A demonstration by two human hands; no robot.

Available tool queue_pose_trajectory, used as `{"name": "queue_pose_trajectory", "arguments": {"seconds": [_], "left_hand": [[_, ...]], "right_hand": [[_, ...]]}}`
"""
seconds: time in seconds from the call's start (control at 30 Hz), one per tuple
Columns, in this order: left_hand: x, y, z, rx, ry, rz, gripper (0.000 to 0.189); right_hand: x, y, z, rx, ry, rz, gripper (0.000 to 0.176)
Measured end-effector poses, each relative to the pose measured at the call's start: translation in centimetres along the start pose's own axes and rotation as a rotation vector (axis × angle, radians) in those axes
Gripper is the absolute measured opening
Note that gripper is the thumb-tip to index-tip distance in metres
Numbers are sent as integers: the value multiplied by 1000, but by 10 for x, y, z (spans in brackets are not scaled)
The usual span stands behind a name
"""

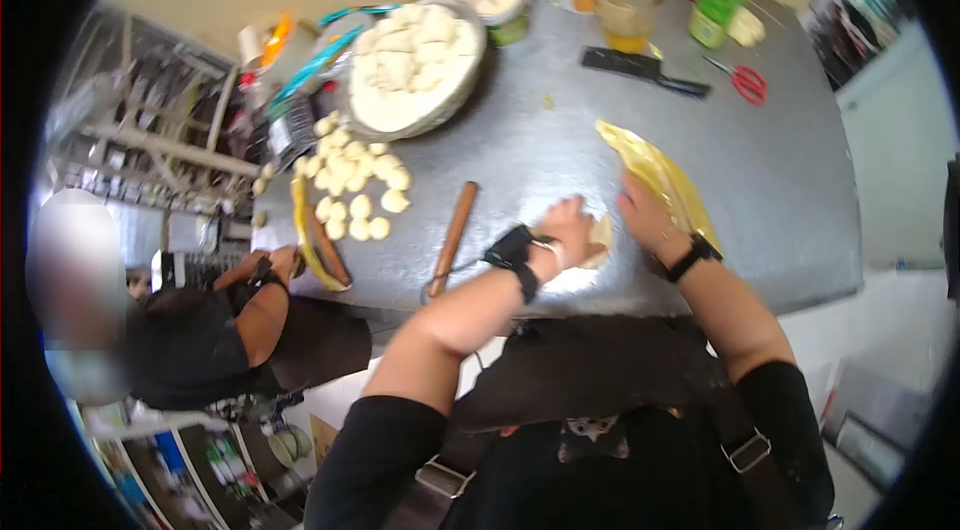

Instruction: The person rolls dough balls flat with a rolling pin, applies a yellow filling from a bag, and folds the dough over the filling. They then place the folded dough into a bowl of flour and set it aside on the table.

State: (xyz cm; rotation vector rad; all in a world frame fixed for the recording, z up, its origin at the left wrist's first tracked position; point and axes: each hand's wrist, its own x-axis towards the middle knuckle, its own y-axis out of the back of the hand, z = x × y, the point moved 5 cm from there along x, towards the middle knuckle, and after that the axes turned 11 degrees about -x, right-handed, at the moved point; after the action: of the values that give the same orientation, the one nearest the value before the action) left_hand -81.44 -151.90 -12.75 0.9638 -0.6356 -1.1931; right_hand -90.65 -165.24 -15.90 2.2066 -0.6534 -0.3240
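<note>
My left hand (568, 229) lies on a flattened piece of pale dough (601, 238) near the front of the metal table, fingers stretched out. My right hand (648, 214) is just to the right, fingers extended, at the left edge of a long, shiny yellow strip (660, 165). Whether its fingertips touch the strip is hard to make out. Left of my left hand, a wooden rolling pin (456, 235) rests on the table.
Dough balls (350, 170) lie on the left beside a big bowl of dough pieces (415, 65). At the back right are a black scraper-like tool (625, 63), red-handled scissors (746, 83), a green bottle (716, 8) and a cup (627, 15). A co-worker's hands (275, 265) work at the left.
</note>
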Motion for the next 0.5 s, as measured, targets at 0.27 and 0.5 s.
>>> {"name": "queue_pose_trajectory", "arguments": {"seconds": [0.27,0.5], "left_hand": [[-41,56,15,-748,111,-371,50],[-1,320,-194,-744,489,359,42]], "right_hand": [[18,7,23,-566,-228,71,60],[10,1,16,-825,-210,105,61]]}}
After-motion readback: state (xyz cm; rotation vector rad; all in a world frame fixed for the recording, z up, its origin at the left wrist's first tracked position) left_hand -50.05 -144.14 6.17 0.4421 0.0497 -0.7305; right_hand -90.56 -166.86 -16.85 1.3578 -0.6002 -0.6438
